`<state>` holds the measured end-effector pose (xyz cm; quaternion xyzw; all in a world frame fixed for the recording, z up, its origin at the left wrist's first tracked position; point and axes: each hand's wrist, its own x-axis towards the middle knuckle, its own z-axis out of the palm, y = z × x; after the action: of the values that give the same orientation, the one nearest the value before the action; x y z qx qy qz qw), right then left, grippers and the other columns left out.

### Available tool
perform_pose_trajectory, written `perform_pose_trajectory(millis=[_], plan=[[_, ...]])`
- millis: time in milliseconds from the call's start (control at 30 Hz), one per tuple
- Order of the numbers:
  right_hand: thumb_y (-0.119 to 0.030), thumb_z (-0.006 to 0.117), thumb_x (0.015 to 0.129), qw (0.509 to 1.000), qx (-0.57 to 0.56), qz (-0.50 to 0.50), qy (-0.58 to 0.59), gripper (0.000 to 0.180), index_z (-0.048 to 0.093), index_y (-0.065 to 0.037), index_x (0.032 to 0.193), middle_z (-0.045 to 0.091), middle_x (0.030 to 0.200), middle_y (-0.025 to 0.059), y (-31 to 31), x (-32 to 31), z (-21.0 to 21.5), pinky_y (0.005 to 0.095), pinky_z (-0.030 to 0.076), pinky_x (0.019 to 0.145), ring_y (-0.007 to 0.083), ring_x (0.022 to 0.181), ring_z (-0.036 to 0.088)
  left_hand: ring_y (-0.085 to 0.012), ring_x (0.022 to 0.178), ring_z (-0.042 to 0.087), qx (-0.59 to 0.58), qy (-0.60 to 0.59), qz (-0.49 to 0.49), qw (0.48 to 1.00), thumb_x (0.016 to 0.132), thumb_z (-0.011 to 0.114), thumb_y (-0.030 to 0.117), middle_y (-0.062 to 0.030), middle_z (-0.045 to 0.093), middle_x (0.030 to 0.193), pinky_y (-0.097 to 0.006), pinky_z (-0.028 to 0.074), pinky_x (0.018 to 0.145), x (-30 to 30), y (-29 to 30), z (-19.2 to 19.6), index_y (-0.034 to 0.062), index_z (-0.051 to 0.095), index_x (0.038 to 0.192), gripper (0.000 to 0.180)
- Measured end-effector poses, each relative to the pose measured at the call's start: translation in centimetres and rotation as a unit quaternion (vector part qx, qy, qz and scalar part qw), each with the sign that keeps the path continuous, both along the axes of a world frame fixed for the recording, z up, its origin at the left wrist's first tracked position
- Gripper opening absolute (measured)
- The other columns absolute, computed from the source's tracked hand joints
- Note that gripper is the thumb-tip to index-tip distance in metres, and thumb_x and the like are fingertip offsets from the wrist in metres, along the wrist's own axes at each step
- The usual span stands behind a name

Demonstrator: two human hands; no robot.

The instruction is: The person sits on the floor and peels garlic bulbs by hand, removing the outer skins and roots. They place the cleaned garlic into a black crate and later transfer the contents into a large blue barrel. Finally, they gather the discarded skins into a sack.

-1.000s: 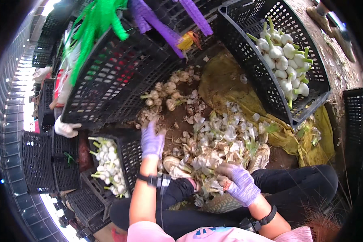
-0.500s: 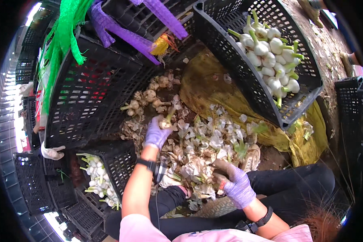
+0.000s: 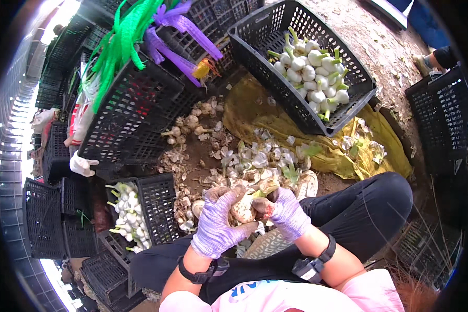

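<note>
One round, whitish garlic bulb (image 3: pixel 243 210) with a yellowish-green stem (image 3: pixel 265 187) is held above the dirt floor (image 3: pixel 193 161), in front of a seated person's black-trousered legs (image 3: pixel 359 216). The lavender-gloved left hand (image 3: pixel 217 222) pinches the bulb, fingers on its far side and thumb on the near; the matching right hand (image 3: pixel 288 214) has its fingers bent in beside the stem, though whether they pinch or merely press cannot be told. The bulb looks light and firm, its dry, papery skin likely to slip and tear under a rubbing thumb; the rounded body offers the surest hold, the stem a second grip, and hard squeezing could bruise it. Loose papery peelings (image 3: pixel 262 157) litter the floor, and soil-brown bulbs (image 3: pixel 184 127) lie near the lower edge of a black lattice plastic crate (image 3: pixel 125 119). Clean white bulbs (image 3: pixel 317 73) are heaped toward the right edge of another black perforated crate (image 3: pixel 260 67).
</note>
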<state>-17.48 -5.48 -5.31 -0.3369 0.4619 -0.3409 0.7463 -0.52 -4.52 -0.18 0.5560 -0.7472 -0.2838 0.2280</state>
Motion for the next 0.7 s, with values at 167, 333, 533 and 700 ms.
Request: perform_pose_trajectory(millis=[167,333,533,700], plan=[[-0.028,0.067,0.077,0.996,-0.017,0.084,-0.034,0.029,0.063,0.000,0.084,0.060,0.066,0.0018,0.5,-0.9,1.7,0.0241,0.042,0.057,0.0063,0.061,0.051,-0.0215,0.100,0.051,0.115,0.185,0.074,0.973,0.047,0.086,0.020,-0.0096,0.050,0.107,-0.034,0.044,0.085,0.7,2.1,0.4,0.0069,0.048,0.118,0.082],[-0.014,0.064,0.073,0.983,-0.037,0.097,-0.155,0.030,0.059,0.001,0.098,0.062,0.080,0.0034,1.3,-1.2,2.3,0.0243,0.045,0.061,0.0081,0.068,0.055,-0.0181,0.081,0.058,0.430,0.607,0.172,0.645,0.065,0.069,0.054,-0.0105,0.057,0.102,-0.028,0.050,0.064,0.8,3.5,-0.5,0.0070,0.046,0.118,0.075],[-0.018,0.054,0.077,0.975,-0.206,0.076,0.027,0.025,0.058,-0.003,0.097,0.059,0.084,0.0086,2.5,-1.0,-1.6,0.0306,0.045,0.070,0.0182,0.075,0.056,-0.0179,0.085,0.057,0.435,0.590,0.262,0.627,0.077,0.050,0.063,-0.0088,0.056,0.102,-0.029,0.052,0.067,0.1,3.5,-2.8,0.0059,0.043,0.121,0.072],[-0.013,0.065,0.074,0.984,-0.032,0.016,-0.175,0.029,0.055,0.001,0.097,0.061,0.088,0.0084,1.4,0.0,1.0,0.0268,0.046,0.065,0.0139,0.076,0.056,-0.0138,0.085,0.055,0.220,0.495,0.225,0.810,0.079,0.058,0.050,-0.0057,0.053,0.099,-0.026,0.049,0.072,-0.9,3.7,-2.9,0.0045,0.039,0.125,0.067]])
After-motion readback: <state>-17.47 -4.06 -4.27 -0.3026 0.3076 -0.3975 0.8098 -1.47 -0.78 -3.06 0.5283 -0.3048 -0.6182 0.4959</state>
